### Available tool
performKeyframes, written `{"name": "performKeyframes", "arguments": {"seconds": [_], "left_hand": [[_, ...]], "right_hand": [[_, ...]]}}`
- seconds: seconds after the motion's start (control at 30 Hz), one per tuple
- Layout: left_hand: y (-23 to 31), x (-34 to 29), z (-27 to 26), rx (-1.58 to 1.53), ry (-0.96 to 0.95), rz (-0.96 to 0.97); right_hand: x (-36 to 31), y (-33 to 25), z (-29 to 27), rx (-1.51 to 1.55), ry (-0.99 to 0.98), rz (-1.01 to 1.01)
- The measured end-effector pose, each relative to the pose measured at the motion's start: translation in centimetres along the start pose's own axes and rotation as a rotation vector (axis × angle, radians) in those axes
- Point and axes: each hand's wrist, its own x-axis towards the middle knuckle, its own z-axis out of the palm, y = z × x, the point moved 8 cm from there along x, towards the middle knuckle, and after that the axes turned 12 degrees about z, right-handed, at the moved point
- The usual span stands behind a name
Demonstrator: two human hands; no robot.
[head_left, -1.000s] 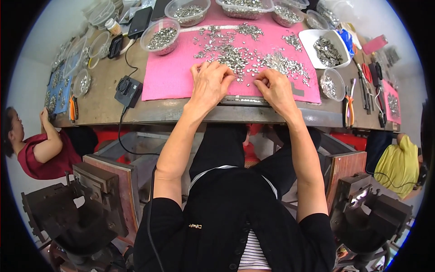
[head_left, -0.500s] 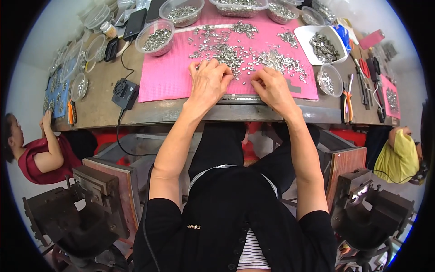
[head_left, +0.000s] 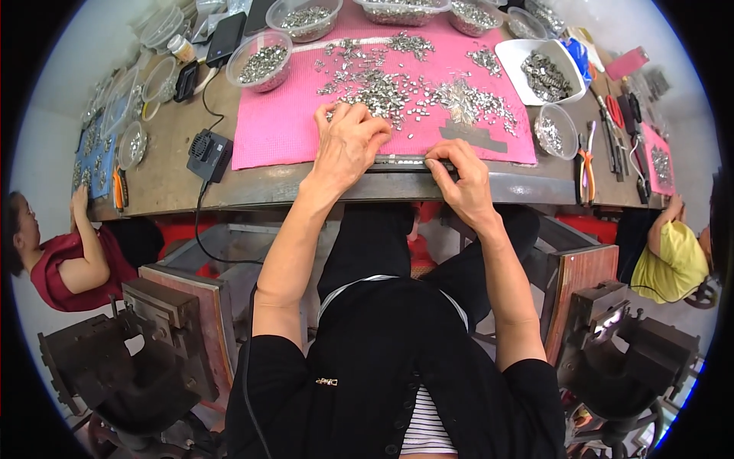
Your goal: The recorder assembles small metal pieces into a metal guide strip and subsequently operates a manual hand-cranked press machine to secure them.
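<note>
Many small shiny metal pieces (head_left: 378, 93) lie in loose heaps on a pink textured mat (head_left: 275, 138). At the near edge of the heap, my left hand (head_left: 352, 141) rests with its fingers bent and thumb against the index finger. Whatever is between those fingertips is hidden. My right hand (head_left: 462, 180) is at the mat's front edge, thumb and fingertips closed at the end of a narrow metal strip (head_left: 401, 161). Small bright pieces seem to sit in a row along that strip. What the right fingertips pinch is too small to name.
Clear plastic tubs (head_left: 261, 65) of metal pieces stand along the mat, with a white tray (head_left: 547, 73) and a small round tub (head_left: 556, 131) at right. Orange-handled pliers (head_left: 586, 172) lie beyond. A black adapter (head_left: 210, 157) sits left. People work at both sides.
My right hand has drawn back from the heap to the strip at the front edge, uncovering more of a grey patch on the mat. My left hand has barely shifted.
</note>
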Motion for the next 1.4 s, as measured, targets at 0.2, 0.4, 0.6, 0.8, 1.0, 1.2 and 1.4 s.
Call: {"name": "performKeyframes", "arguments": {"seconds": [0.2, 0.4, 0.6, 0.8, 1.0, 1.2, 1.4], "left_hand": [[-0.5, -0.1, 0.5, -0.024, -0.046, -0.043], [0.0, -0.3, 0.4, -0.009, -0.086, -0.016], [1.3, 0.6, -0.1, -0.067, -0.002, -0.006], [5.0, 0.3, 1.4, -0.441, 0.127, -0.088], [6.4, 0.2, 2.2, -0.294, 0.158, 0.014], [6.7, 0.2, 2.4, -0.264, 0.142, 0.029], [6.9, 0.0, 2.3, -0.237, 0.188, 0.093]], "right_hand": [[-0.7, -2.1, 0.0, -0.238, 0.099, -0.212], [-0.9, -0.8, -1.3, -0.09, 0.114, -0.141], [-1.5, 5.4, -3.0, 0.228, 0.271, 0.224], [-1.6, 6.4, -2.8, 0.311, 0.293, 0.272], [-1.7, 5.9, -2.9, 0.269, 0.315, 0.247], [-1.7, 5.6, -3.2, 0.252, 0.337, 0.246], [-1.8, 5.9, -3.0, 0.29, 0.357, 0.263]]}}
